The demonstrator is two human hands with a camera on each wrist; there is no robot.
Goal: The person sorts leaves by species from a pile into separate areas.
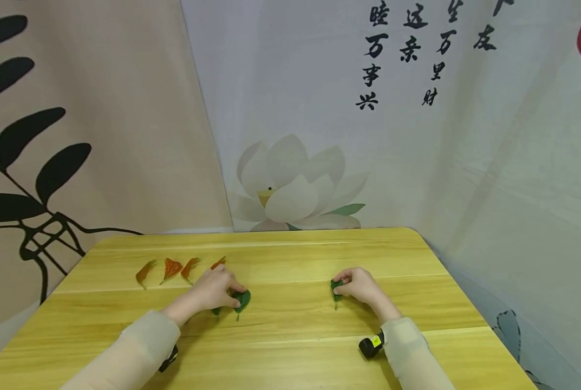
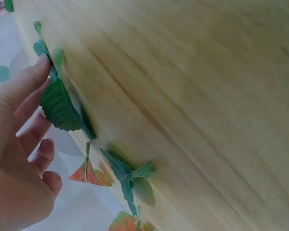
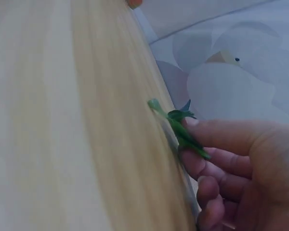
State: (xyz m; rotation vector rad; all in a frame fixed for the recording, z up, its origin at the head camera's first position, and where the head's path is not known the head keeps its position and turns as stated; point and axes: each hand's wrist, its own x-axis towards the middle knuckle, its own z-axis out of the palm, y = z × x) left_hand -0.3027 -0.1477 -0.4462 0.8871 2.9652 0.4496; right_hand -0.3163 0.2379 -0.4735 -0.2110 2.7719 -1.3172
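My left hand (image 1: 217, 290) is over the left part of the table and pinches a green artificial leaf (image 1: 242, 299) between thumb and forefinger. In the left wrist view the thumb lies on that leaf (image 2: 40, 46). Close by is another serrated green leaf (image 2: 60, 105), and one more green leaf (image 2: 126, 175) lies nearer the camera. Right of the middle, my right hand (image 1: 363, 286) pinches a green leaf (image 1: 337, 287) by its blade, stem toward me. From the right wrist this leaf (image 3: 185, 132) appears close to the tabletop, between thumb and fingers.
A row of orange-red leaves (image 1: 172, 268) lies at the back left of the wooden table (image 1: 290, 352), the last partly behind my left hand. Behind the table hangs a printed cloth (image 1: 295, 108). A black wrist device (image 1: 370, 346) shows beside the right sleeve.
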